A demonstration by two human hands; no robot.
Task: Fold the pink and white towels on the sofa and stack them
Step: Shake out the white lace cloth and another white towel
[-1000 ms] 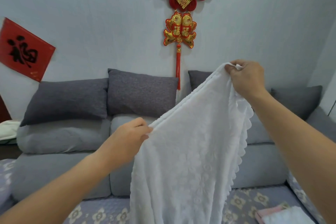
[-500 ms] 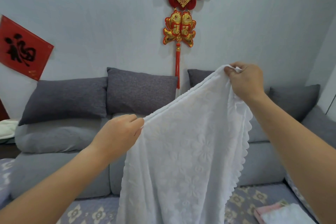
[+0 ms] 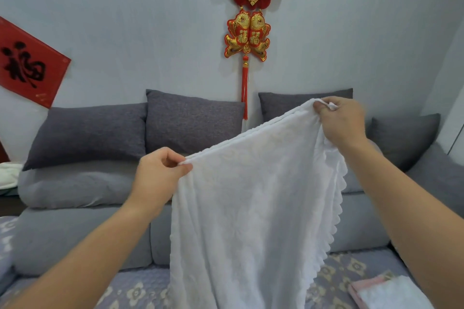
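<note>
I've got the white towel up in the air over the sofa, hanging in front of me w/ its top edge stretched on a slant between both hands. My left hand is the lower one, grip narrow, thumb and fingertips pinched on the top edge at the towel's left corner. My right hand is higher and further back, fingers curled round the bunched right corner, so that grip is closed on the cloth too. The towel looks doubled over along the top, two layers at the edge, though I can't be sure from here. Its right side has a scalloped border hanging down, and the bottom runs out of view below. Toward the sofa's front right corner, on the flowered seat cover, sits a folded stack: pink towel under, white one on top, approx. squared up. Behind the towel are dark grey cushions along the sofa back. On the wall above hangs a red and gold knot ornament w/ two fish and a tassel, and a red paper square w/ a black character is off to the left.
</note>
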